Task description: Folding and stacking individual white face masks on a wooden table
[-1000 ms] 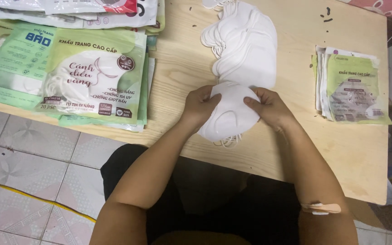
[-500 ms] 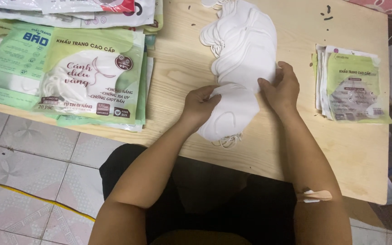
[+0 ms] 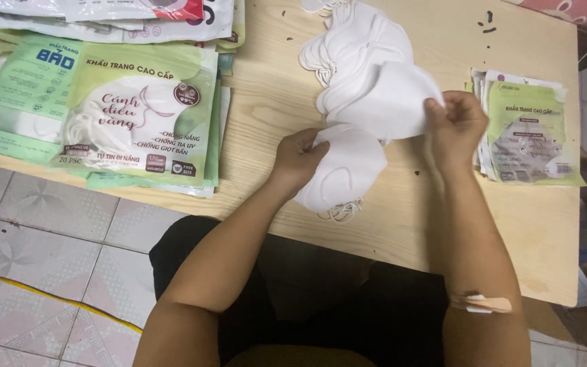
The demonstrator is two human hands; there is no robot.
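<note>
Right hand (image 3: 458, 124) has lifted off the near stack since the earlier frames and is now pinching one white mask (image 3: 392, 102) by its edge, holding it raised and tilted above the counter (image 3: 402, 217). Left hand (image 3: 298, 158) is staying put, fingers curled and pressing down on the near mask stack (image 3: 344, 170), thumb tucked at its upper edge. That stack is sitting close to the counter's near edge, ear loops (image 3: 338, 212) trailing out toward the person. A tan bandage (image 3: 480, 303) is showing on the right forearm, nearest the camera.

Farther back, the lifted mask is overlapping the front of a long fanned row of white masks (image 3: 354, 47) running toward the counter's far edge; the two piles are touching or nearly so, cannot tell exactly. Just right of the right hand, a small pile of green-and-clear pouches (image 3: 528, 129) is lying flat. Well apart on the left, large green mask bags (image 3: 96, 109) are spreading over the counter's left part, partly hanging past the edge. Behind those, white-and-red bags (image 3: 117, 12) are lying at the far left. Tiled floor (image 3: 42, 258) is showing below left.
</note>
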